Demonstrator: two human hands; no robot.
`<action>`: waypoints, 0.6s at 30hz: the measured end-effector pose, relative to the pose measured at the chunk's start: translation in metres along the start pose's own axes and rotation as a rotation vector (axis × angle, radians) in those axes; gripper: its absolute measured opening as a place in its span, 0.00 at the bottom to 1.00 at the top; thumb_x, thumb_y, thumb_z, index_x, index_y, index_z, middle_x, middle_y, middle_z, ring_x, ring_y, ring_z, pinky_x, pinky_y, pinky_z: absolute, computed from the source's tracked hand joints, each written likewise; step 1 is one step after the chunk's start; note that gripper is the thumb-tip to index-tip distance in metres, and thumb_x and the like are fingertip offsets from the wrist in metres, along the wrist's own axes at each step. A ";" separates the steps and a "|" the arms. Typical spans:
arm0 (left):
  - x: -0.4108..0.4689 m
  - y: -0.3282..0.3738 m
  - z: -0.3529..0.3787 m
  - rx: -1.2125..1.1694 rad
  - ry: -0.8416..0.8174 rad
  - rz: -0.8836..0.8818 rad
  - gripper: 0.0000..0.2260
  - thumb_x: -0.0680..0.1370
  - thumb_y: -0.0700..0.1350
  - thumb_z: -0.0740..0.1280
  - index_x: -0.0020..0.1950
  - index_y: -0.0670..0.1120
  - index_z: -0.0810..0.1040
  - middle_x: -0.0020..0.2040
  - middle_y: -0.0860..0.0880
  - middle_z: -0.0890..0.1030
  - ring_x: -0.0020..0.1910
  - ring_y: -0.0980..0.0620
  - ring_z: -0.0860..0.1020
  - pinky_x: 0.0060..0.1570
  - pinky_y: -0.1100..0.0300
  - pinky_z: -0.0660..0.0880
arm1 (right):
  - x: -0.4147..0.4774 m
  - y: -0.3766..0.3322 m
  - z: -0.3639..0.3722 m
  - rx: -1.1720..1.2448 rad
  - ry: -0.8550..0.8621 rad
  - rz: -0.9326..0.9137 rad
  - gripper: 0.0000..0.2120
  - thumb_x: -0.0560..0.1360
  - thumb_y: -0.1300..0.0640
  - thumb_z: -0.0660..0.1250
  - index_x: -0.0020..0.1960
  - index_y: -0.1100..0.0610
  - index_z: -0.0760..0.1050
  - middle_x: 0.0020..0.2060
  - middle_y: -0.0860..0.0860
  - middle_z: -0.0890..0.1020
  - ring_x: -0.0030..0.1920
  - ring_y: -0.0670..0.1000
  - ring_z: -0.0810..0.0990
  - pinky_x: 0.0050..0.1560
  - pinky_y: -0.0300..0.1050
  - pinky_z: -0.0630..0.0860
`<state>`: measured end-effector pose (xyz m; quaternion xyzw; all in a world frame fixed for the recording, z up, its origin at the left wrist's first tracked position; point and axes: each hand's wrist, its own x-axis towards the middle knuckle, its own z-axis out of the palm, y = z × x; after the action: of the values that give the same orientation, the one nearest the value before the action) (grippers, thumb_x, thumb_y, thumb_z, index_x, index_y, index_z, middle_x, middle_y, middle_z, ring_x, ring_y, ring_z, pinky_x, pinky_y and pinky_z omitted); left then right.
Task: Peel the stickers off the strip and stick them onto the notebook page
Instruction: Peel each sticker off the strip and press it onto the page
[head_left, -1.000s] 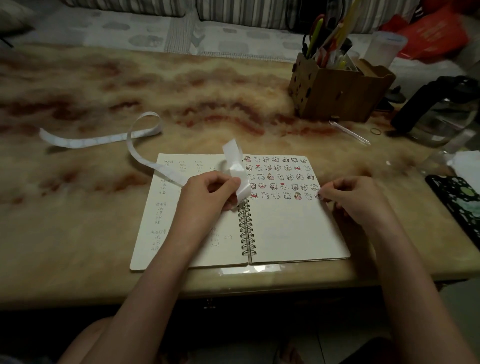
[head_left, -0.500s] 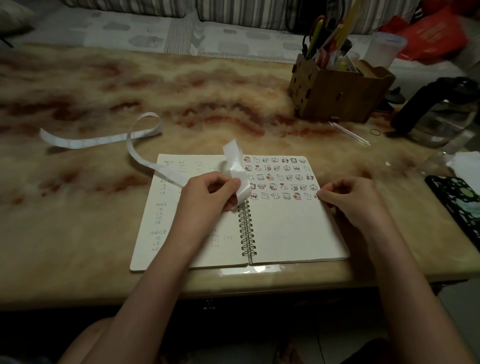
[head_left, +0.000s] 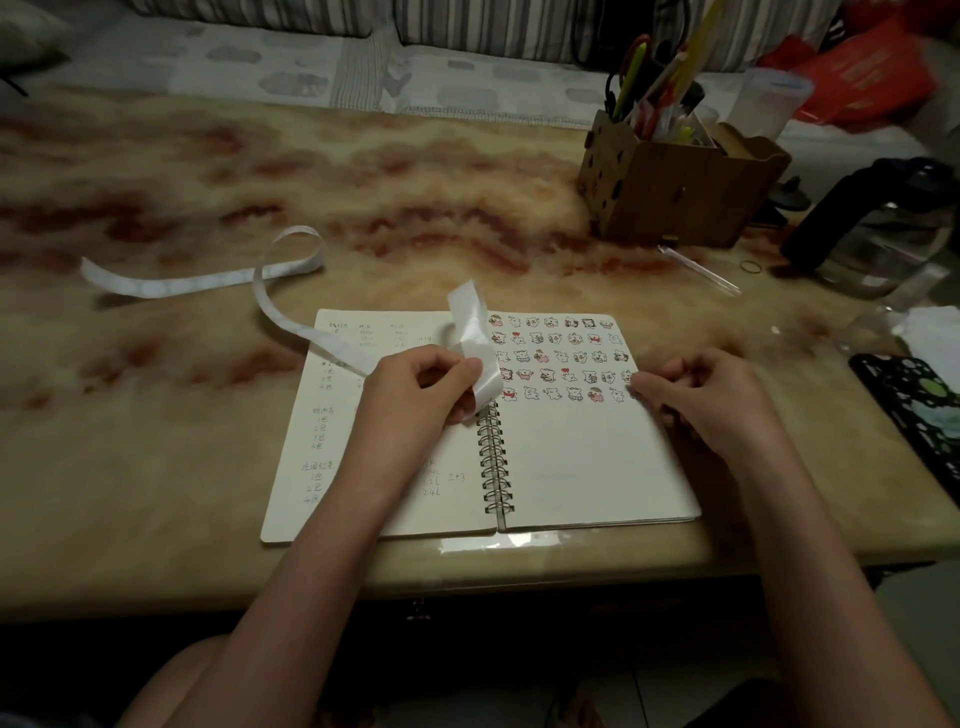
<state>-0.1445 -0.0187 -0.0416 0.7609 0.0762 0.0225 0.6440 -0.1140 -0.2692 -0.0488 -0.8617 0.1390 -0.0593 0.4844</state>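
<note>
left hand (head_left: 421, 395): thumb and fingers pinch the strip (head_left: 475, 338) just left of the spiral binding (head_left: 493, 457), above the written left page.
strip: white backing; its free end curls up above the pinch, and the long tail runs left across the table (head_left: 156, 441) and loops there. whether the tail carries any stickers is too pale to tell.
right hand (head_left: 711, 400): fingers curled, fingertips (head_left: 641, 382) touching the right page at the right end of the lowest sticker row. whether they pinch a sticker or press one flat cannot be told.
notebook (head_left: 582, 467): lies open and flat near the table's front edge. five rows of stickers (head_left: 561, 358) fill the top of the right page; below them the page is bare.
step in hand: judged to be seating the sticker that closes the fifth row.
how to do it well: lay one edge first, level with its neighbours, then rub outward so no corner lifts; mind the page margin, which is close here.
left hand's part: hold the curl clear of the placed stickers, with the pinch near the next sticker for a short peel.
next row: likely begins at the binding side, under the first column.
</note>
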 end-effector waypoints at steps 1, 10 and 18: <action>0.000 0.000 0.000 -0.001 -0.001 0.001 0.07 0.77 0.43 0.69 0.42 0.42 0.83 0.36 0.42 0.83 0.34 0.51 0.79 0.49 0.50 0.78 | 0.000 0.000 0.001 -0.013 -0.003 -0.005 0.12 0.67 0.59 0.76 0.38 0.57 0.72 0.27 0.52 0.73 0.19 0.41 0.70 0.24 0.33 0.65; 0.001 -0.001 -0.001 -0.021 0.006 0.011 0.06 0.77 0.43 0.68 0.43 0.41 0.82 0.36 0.41 0.84 0.33 0.53 0.80 0.43 0.58 0.80 | 0.007 0.007 0.002 -0.107 0.066 -0.024 0.08 0.72 0.63 0.70 0.38 0.55 0.73 0.30 0.51 0.73 0.27 0.47 0.70 0.27 0.37 0.66; 0.002 0.002 -0.001 -0.096 0.026 0.055 0.06 0.77 0.44 0.68 0.46 0.41 0.81 0.40 0.39 0.83 0.32 0.49 0.81 0.45 0.49 0.81 | -0.026 -0.036 0.028 0.238 0.046 -0.298 0.02 0.76 0.59 0.68 0.44 0.54 0.77 0.37 0.50 0.80 0.35 0.44 0.77 0.30 0.36 0.73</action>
<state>-0.1425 -0.0180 -0.0398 0.7306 0.0626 0.0536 0.6778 -0.1257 -0.2210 -0.0324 -0.8079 0.0129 -0.1659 0.5654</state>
